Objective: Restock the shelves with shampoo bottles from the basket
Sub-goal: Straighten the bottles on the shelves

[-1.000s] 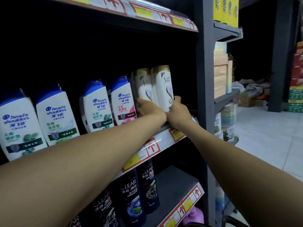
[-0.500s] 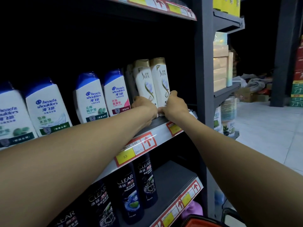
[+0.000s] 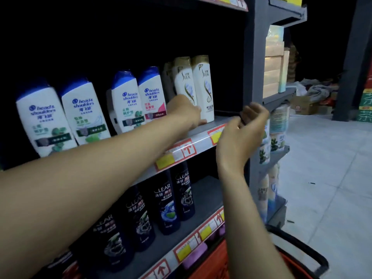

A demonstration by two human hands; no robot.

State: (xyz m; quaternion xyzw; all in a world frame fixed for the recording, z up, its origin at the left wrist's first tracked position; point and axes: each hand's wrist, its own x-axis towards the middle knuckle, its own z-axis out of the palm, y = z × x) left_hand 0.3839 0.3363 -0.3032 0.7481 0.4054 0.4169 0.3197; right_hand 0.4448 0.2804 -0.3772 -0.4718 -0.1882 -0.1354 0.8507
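Note:
Two white, gold-capped shampoo bottles stand side by side on the middle shelf (image 3: 203,144), the left one (image 3: 182,81) and the right one (image 3: 203,87). My left hand (image 3: 186,111) reaches in and wraps the lower part of the left bottle, with fingertips at its base. My right hand (image 3: 244,133) hangs in front of the shelf edge, right of the bottles, fingers loosely curled and holding nothing. The red basket (image 3: 213,264) with its black handle (image 3: 302,252) sits at the bottom right; a purple bottle (image 3: 196,256) shows beside it.
Blue-capped white Head & Shoulders bottles (image 3: 126,105) fill the middle shelf to the left. Black Clear bottles (image 3: 167,204) stand on the shelf below. A bare strip of shelf (image 3: 226,119) lies right of the gold-capped bottles, bounded by the grey upright post (image 3: 254,77). Tiled floor extends right.
My right hand has let go of the right gold-capped bottle and drawn back and right, off the shelf. My left hand stays at the left bottle. The view has tilted down, showing the basket.

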